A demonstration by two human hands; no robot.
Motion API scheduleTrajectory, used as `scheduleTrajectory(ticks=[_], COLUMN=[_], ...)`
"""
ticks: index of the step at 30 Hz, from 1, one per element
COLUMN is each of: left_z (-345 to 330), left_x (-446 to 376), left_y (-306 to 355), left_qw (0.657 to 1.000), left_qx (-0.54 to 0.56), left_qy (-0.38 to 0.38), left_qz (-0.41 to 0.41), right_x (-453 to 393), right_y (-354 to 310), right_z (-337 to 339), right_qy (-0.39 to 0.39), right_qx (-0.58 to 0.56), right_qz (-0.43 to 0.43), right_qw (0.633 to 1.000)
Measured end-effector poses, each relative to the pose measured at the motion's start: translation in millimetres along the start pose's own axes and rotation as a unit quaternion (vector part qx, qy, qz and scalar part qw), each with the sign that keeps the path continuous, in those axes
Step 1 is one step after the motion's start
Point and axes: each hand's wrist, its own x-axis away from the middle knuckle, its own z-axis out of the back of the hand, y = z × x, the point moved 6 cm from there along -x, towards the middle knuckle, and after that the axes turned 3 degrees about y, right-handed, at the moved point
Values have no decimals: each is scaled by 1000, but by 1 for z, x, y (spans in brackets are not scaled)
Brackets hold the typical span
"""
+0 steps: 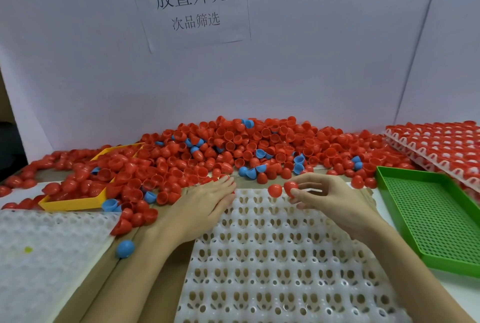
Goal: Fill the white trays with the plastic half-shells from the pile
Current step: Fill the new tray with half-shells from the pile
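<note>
The right hand (335, 200) pinches a red plastic half-shell (290, 187) above the far edge of the white perforated tray (272, 257). The left hand (207, 206) lies flat, fingers straight, at the tray's far left corner beside the red pile (233, 146)

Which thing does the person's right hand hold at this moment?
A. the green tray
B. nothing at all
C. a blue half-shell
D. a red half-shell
D: the right hand pinches a red half-shell between thumb and fingers over the far edge of the white tray, next to another red shell already on the tray.
</note>
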Motion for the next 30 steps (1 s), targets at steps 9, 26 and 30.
scheduleTrajectory(ticks=[9,26,30], left_z=[31,26,44], left_x=[12,7,-1], left_y=[61,63,32], left_qw=[958,866,939], left_qx=[203,490,230], left_qy=[202,63,240], left_qz=[-32,78,94], right_x=[3,9,2], right_y=[-12,-27,-22], right_z=[-3,-17,0], right_qy=[-36,-168,-93], right_qx=[19,-42,-125], right_qz=[38,98,74], right_qw=[998,980,985])
